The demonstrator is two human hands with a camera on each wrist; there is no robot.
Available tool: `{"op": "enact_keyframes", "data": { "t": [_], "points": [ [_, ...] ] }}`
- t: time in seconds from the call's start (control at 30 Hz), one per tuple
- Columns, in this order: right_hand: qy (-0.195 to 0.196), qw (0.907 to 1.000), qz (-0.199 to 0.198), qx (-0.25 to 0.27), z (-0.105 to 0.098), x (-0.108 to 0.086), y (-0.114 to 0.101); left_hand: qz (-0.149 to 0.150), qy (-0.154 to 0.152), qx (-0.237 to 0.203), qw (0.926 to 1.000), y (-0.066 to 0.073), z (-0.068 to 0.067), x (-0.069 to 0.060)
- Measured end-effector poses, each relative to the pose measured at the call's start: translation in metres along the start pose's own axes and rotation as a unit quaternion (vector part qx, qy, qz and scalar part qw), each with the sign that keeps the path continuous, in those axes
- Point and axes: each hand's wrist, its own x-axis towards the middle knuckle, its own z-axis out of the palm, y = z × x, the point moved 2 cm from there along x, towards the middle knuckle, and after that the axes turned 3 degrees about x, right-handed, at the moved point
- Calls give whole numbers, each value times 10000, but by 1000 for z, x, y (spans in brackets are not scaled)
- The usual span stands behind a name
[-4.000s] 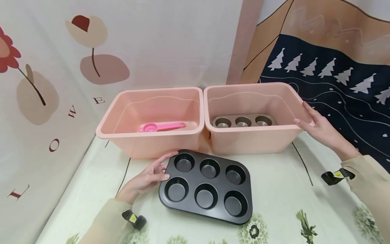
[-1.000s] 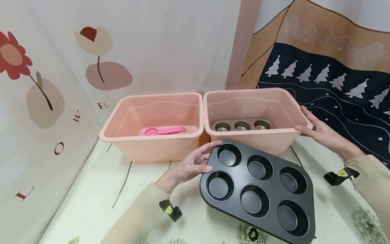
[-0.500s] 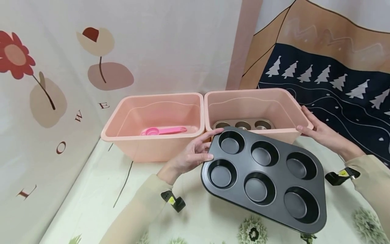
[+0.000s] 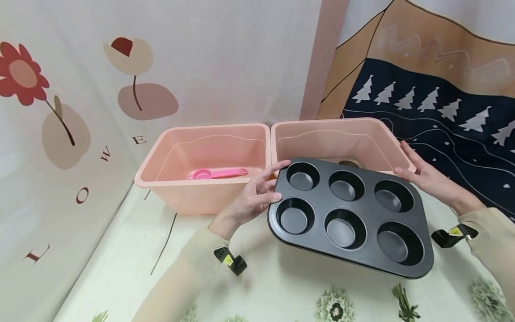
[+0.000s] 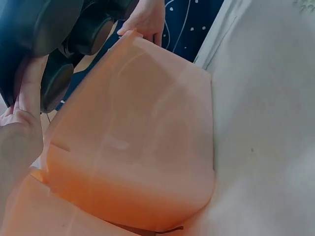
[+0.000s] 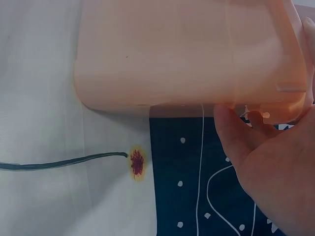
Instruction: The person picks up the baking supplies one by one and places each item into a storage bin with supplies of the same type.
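A black muffin tin with several round cups hangs above the table, tilted towards the camera. My left hand grips its left edge, thumb on top and fingers beneath. In the left wrist view the undersides of the tin's cups show at top left. Behind the tin stands the right pink bin, whose front it mostly covers. My right hand holds that bin's right rim at the corner, thumb over the edge. Inside the bin a brown muffin tin is nearly all hidden.
The left pink bin stands against the right one and holds pink measuring spoons. A printed cloth hangs behind, and the table cloth is pale with printed flowers. Each wrist wears a small black camera.
My left hand has lifted the black muffin tin off the table and carried it right, then upward in front of the right bin. It now hides most of the brown tin. The right hand stays on the rim.
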Motion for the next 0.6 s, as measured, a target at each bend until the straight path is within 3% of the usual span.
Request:
{"op": "enact_keyframes", "data": {
  "t": [0.23, 0.6],
  "points": [
    [-170, 9976, -602, 300, -1, -1, 4, 90, 337, -34, 9994, 7, -2, 7],
    [-54, 9979, -616, 165, 0, 1, 6, 316, 829, -220, 9958, 5, -8, 13]
  ]
}}
